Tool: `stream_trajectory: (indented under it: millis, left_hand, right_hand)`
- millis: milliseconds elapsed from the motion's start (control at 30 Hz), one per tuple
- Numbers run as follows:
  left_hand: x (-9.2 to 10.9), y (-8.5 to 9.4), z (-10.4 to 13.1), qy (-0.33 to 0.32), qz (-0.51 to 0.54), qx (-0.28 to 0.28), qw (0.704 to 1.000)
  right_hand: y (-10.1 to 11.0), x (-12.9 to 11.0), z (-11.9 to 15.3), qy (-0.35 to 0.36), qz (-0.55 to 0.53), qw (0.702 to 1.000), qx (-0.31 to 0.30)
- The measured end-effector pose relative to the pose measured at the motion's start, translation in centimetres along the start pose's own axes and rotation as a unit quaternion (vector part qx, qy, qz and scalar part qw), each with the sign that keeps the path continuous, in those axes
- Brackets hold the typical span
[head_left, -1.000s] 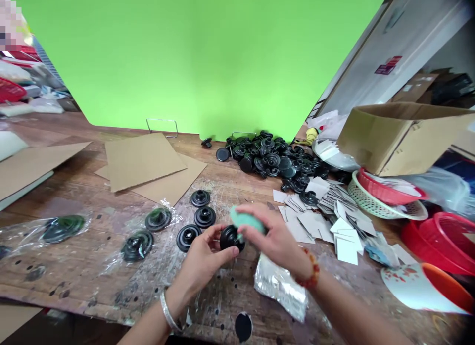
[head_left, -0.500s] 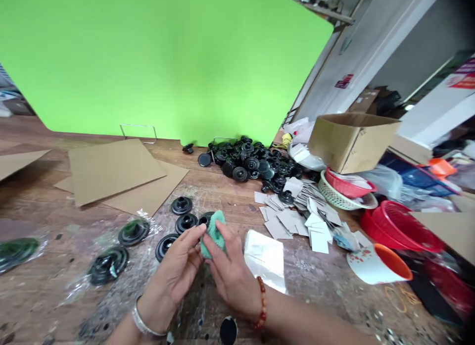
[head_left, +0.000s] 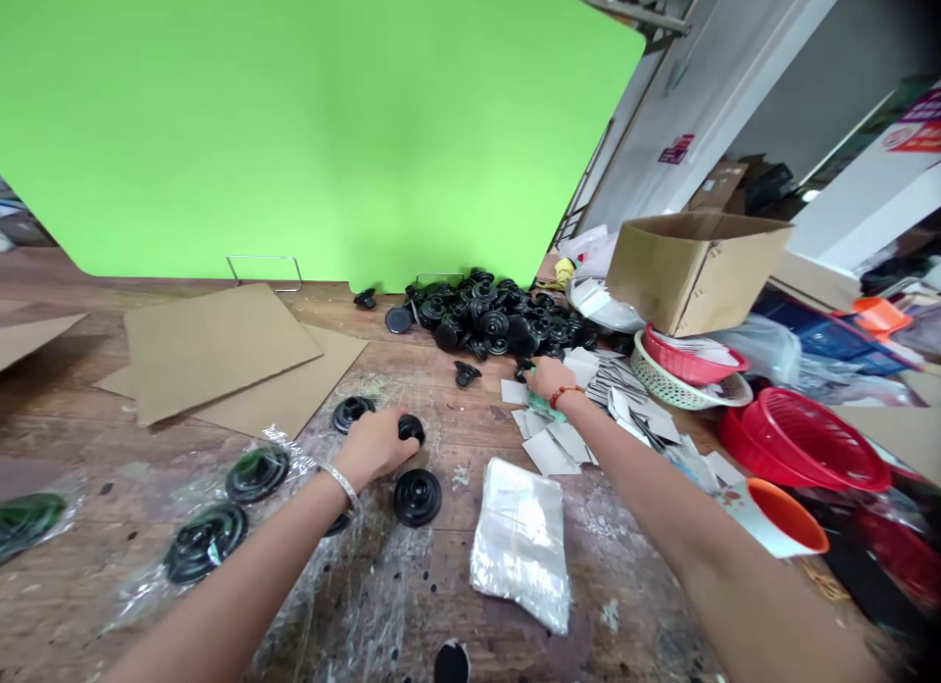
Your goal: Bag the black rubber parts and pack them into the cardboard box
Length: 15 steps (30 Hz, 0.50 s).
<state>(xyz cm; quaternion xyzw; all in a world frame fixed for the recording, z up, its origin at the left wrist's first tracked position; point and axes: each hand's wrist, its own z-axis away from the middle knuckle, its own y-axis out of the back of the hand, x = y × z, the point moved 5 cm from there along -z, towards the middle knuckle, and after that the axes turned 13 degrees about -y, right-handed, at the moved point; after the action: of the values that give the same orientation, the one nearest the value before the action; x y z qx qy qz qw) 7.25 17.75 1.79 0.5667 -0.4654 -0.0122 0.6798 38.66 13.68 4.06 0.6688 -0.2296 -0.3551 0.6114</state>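
My left hand (head_left: 376, 442) is closed round the edge of a black ridged disc (head_left: 412, 428) above the middle of the table. Another black disc (head_left: 417, 497) lies just in front of it, and one more (head_left: 353, 414) sits behind my fingers. My right hand (head_left: 550, 377) reaches out to the near edge of the pile of black parts (head_left: 500, 320), its fingers closed on a small black part (head_left: 522, 366). Under that hand a bit of the green cloth (head_left: 544, 407) shows. A single black knob (head_left: 466, 373) stands to its left.
Clear plastic bags (head_left: 521, 546) lie in front, with white cards (head_left: 559, 448) behind them. Cardboard sheets (head_left: 221, 350) and plastic-wrapped discs (head_left: 206, 543) are on the left. At the right stand a cardboard box (head_left: 691, 271), red baskets (head_left: 816, 443) and a white-orange cup (head_left: 779, 516).
My hands have parted. The right one moved forward and right to the pile, with the green cloth; the left took hold of a disc. A disc now lies in the middle, and a knob stands before the pile.
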Motion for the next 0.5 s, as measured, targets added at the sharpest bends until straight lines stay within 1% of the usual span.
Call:
stream_trajectory:
  millis: [33, 100, 200, 233, 267, 300, 333, 367, 400, 433, 467, 500]
  left_hand:
    - [0.0, 0.1, 0.1, -0.005, -0.016, 0.005, 1.0]
    - [0.0, 0.5, 0.6, -0.017, -0.038, 0.021, 0.999]
    - [0.9, 0.9, 2.2, -0.045, -0.038, 0.052, 0.997]
    - [1.4, 0.8, 3.0, -0.052, -0.001, 0.064, 0.997]
    - [2.0, 0.5, 3.7, -0.052, 0.069, 0.072, 0.994]
    - [2.5, 0.0, 4.4, -0.046, 0.17, 0.075, 0.981]
    - [3.1, -0.7, 5.2, -0.036, 0.288, 0.067, 0.955]
    - [3.7, -1.5, 5.9, -0.022, 0.401, 0.049, 0.914]
    - [4.2, -2.3, 6.6, -0.004, 0.49, 0.027, 0.871]
    - [4.5, -3.0, 7.2, 0.015, 0.543, 0.008, 0.839]
    - [4.7, -3.5, 7.8, 0.036, 0.573, 0.0, 0.819]
    - [4.5, -3.9, 8.3, 0.061, 0.585, 0.006, 0.809]
  right_hand:
    - [-0.2, 0.1, -0.3, -0.001, 0.007, 1.0, -0.008]
    - [-0.2, -0.1, 0.0, 0.005, 0.015, 1.0, -0.015]
    - [0.9, -1.0, 2.4, 0.037, 0.01, 0.999, -0.018]
    - [1.4, -1.6, 3.7, 0.066, -0.001, 0.997, -0.03]
    - [1.6, -2.3, 5.3, 0.112, -0.025, 0.991, -0.063]
    - [1.8, -3.2, 7.1, 0.172, -0.058, 0.976, -0.119]
    - [1.8, -4.0, 9.2, 0.238, -0.095, 0.947, -0.194]
    - [1.7, -4.8, 11.4, 0.297, -0.126, 0.905, -0.278]
    - [1.7, -5.4, 13.6, 0.34, -0.148, 0.861, -0.349]
    - [1.8, -5.8, 15.4, 0.358, -0.164, 0.834, -0.387]
    - [1.9, -6.0, 16.6, 0.351, -0.181, 0.837, -0.38]
    - [2.2, -6.2, 17.5, 0.331, -0.208, 0.858, -0.332]
